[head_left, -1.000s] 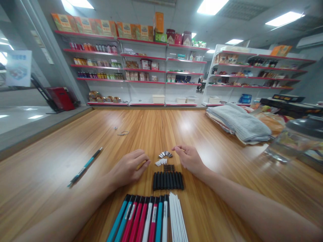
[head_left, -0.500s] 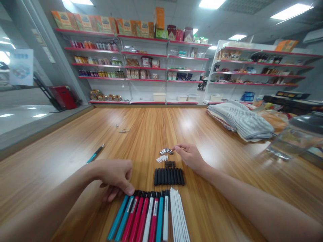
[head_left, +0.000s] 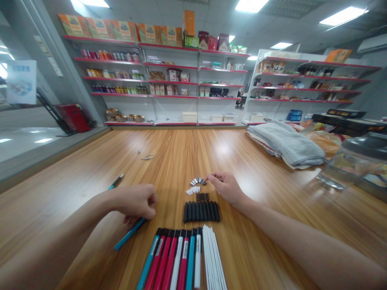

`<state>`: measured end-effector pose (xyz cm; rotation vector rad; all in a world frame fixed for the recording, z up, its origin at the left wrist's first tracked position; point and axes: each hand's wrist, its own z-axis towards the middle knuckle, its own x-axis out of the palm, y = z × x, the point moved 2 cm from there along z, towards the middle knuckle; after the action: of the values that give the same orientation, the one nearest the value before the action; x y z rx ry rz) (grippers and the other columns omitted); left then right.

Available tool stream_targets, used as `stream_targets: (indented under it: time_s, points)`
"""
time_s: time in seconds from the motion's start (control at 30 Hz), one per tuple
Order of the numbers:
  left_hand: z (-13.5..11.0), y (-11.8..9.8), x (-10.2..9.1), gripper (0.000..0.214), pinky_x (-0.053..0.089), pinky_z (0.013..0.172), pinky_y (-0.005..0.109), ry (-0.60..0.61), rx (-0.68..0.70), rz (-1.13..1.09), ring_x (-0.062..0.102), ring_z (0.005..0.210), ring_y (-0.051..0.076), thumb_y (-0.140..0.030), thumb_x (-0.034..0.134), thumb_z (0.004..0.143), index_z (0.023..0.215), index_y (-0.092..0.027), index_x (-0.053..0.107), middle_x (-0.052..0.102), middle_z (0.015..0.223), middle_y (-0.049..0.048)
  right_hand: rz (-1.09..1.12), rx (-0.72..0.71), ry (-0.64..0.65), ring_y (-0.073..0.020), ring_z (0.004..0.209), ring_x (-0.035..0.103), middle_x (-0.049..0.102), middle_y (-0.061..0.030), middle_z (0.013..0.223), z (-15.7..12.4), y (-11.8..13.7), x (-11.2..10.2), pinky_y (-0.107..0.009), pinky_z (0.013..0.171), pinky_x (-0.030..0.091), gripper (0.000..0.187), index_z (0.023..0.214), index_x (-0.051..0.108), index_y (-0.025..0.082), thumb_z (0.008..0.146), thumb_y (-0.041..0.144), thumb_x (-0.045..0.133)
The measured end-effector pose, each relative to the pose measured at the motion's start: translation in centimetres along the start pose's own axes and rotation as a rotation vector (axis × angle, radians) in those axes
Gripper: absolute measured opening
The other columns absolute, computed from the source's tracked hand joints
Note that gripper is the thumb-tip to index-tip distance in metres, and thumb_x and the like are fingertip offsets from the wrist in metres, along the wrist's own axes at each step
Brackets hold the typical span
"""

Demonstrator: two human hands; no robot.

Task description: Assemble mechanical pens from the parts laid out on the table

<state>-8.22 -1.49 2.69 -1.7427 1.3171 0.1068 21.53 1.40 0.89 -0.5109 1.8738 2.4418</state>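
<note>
My left hand (head_left: 137, 199) is closed around the upper end of a blue pen barrel (head_left: 128, 235), left of a row of blue, red and white pen barrels (head_left: 172, 257). Its thumb side hides the barrel's top. My right hand (head_left: 226, 186) has its fingertips pinched at the right end of a fan of small silver cone tips (head_left: 198, 181); whether a tip is between them is too small to tell. Below that fan lie small white pieces (head_left: 192, 190), small dark brown pieces (head_left: 202, 197), black grip tubes (head_left: 201, 212) and thin white refills (head_left: 213, 257).
A blue pen with a dark tip (head_left: 116, 181) lies behind my left wrist. Farther back are a thin loop (head_left: 148, 157) and a tiny metal bit (head_left: 138, 152). Folded striped cloth (head_left: 293, 143) and a clear jar (head_left: 347, 163) stand at the right. Stocked shelves (head_left: 169, 96) line the back.
My left hand has taken the leftmost blue barrel out of the row and moved it up and left, tilting it more. My right hand stays at the silver tips.
</note>
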Motion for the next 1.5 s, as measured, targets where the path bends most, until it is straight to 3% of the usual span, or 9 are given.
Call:
stream_targets:
  time_s: [0.2,0.33,0.53,0.63,0.73,0.9,1.17,1.33,1.5]
  points:
    - [0.3,-0.9,-0.5,0.015,0.037,0.03,0.017,-0.013,0.144,-0.255,0.056,0.036,0.015,-0.026,0.052,0.077,0.064,-0.017,0.054,0.06,0.047,0.0021,0.011,-0.023,0.007,-0.0081,0.04,0.038,0.042,0.0058,0.043,0.0,0.2,0.0,-0.021,0.041,0.026,0.032,0.085,0.069,0.012,0.086,0.04,0.053]
    - [1.5,-1.9,-0.3,0.017,0.036,0.031,0.014,-0.248,0.357,-0.808,0.054,0.038,0.009,-0.032,0.055,0.083,0.08,-0.016,0.055,0.056,0.052,-0.002,0.007,-0.048,-0.058,-0.0089,0.044,0.04,0.044,0.0047,0.047,-0.1,0.0,-0.2,-0.021,0.043,0.029,0.032,0.086,0.068,0.013,0.086,0.041,0.052]
    - [4.0,-2.8,2.2,0.016,0.046,0.04,0.013,-0.374,0.408,-1.071,0.062,0.052,0.008,-0.026,0.063,0.082,0.083,-0.012,0.056,0.066,0.074,0.0034,-0.167,-0.316,0.016,-0.0085,0.051,0.044,0.059,0.001,0.071,-1.2,1.4,0.4,-0.021,0.05,0.037,0.039,0.12,0.057,0.019,0.084,0.036,0.059]
    - [4.1,-2.9,2.8,0.019,0.049,0.043,0.015,-0.354,0.45,-1.048,0.064,0.056,0.009,-0.028,0.066,0.081,0.084,-0.012,0.057,0.069,0.085,0.0069,-0.279,-0.462,0.121,-0.0095,0.055,0.049,0.064,-0.0018,0.08,-1.7,2.1,1.2,-0.023,0.055,0.042,0.036,0.119,0.059,0.021,0.085,0.035,0.059]
    - [3.9,-3.2,3.1,0.022,0.05,0.044,0.017,-0.343,0.491,-1.004,0.065,0.057,0.01,-0.031,0.068,0.08,0.086,-0.012,0.059,0.07,0.089,0.0081,-0.382,-0.54,0.091,-0.0128,0.065,0.055,0.065,-0.004,0.08,-1.8,2.4,1.4,-0.025,0.063,0.044,0.022,0.102,0.067,0.021,0.09,0.032,0.053]
    - [3.4,-4.0,3.6,0.026,0.051,0.045,0.022,-0.475,0.572,-0.825,0.065,0.057,0.014,-0.032,0.069,0.078,0.095,-0.013,0.063,0.071,0.088,0.009,-0.394,-0.484,-0.012,-0.0128,0.065,0.057,0.067,-0.0037,0.083,-1.5,2.2,1.1,-0.025,0.063,0.046,0.026,0.112,0.063,0.021,0.091,0.031,0.053]
    - [2.9,-4.4,3.9,0.032,0.052,0.048,0.025,-0.625,0.6,-0.597,0.062,0.054,0.014,-0.035,0.068,0.079,0.102,-0.014,0.064,0.067,0.069,0.004,-0.461,-0.508,-0.007,-0.016,0.076,0.059,0.067,-0.0058,0.086,-1.2,2.0,1.2,-0.028,0.07,0.046,0.021,0.103,0.065,0.02,0.092,0.031,0.05]
    - [2.9,-4.9,4.0,0.022,0.048,0.06,0.023,-0.768,0.645,-0.141,0.06,0.068,0.013,-0.035,0.061,0.085,0.098,-0.02,0.069,0.067,0.086,0.0047,-0.52,-0.591,0.059,-0.0174,0.084,0.059,0.066,-0.0073,0.091,-1.4,2.2,1.4,-0.029,0.075,0.045,0.021,0.104,0.063,0.02,0.094,0.028,0.047]
    - [2.6,-5.0,4.1,0.02,0.041,0.063,0.024,-0.864,0.71,0.104,0.053,0.068,0.013,-0.031,0.053,0.089,0.096,-0.02,0.069,0.061,0.076,0.003,-0.54,-0.589,0.049,-0.0157,0.076,0.059,0.065,-0.0049,0.084,-1.8,2.8,1.1,-0.027,0.071,0.043,0.022,0.107,0.061,0.019,0.091,0.032,0.053]
